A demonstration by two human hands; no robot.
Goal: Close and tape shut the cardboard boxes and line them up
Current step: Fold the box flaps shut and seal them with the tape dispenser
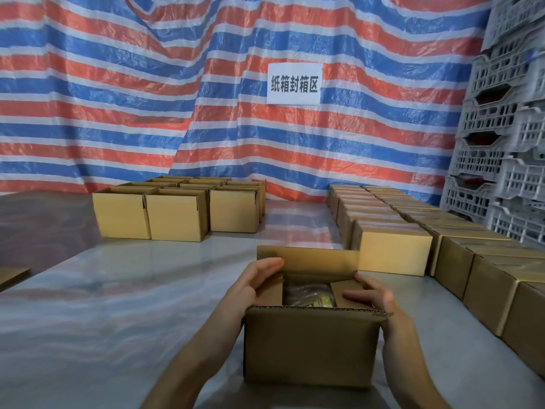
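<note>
- An open box (309,346) stands on the worktop (118,305) near the middle of the scene, right in front of the person and between both forearms.
- Its far flap (306,258) stands upright, and the near wall shows a raw corrugated top edge.
- The left hand (253,287) grips the left flap (269,290). Its fingers curl over the flap's top edge and the palm lies against the outside.
- The right hand (371,293) holds the right flap (343,287). Fingers and thumb are bent round it, and the flap leans inward over the opening.
- Between the two flaps a packet (309,293) in clear wrap, with some yellow on it, shows inside the box.
- Far on the left a cluster of open-topped boxes (177,214) stands packed together in rows, flaps raised, well apart from the box in hand.
- On the right, closed boxes (392,249) stand side by side in two rows that run from the near right edge toward the far wall. The nearest box of the inner row stands just beside the far right corner of the open box.
- A cardboard sheet (11,276) pokes in at the left edge of the worktop.
- A red, white and blue striped tarpaulin (118,98) hangs behind everything, and a paper sign (293,84) with printed characters is fixed to it.
- Grey slotted plastic crates (501,143) are stacked high at the far right, behind the closed rows.
</note>
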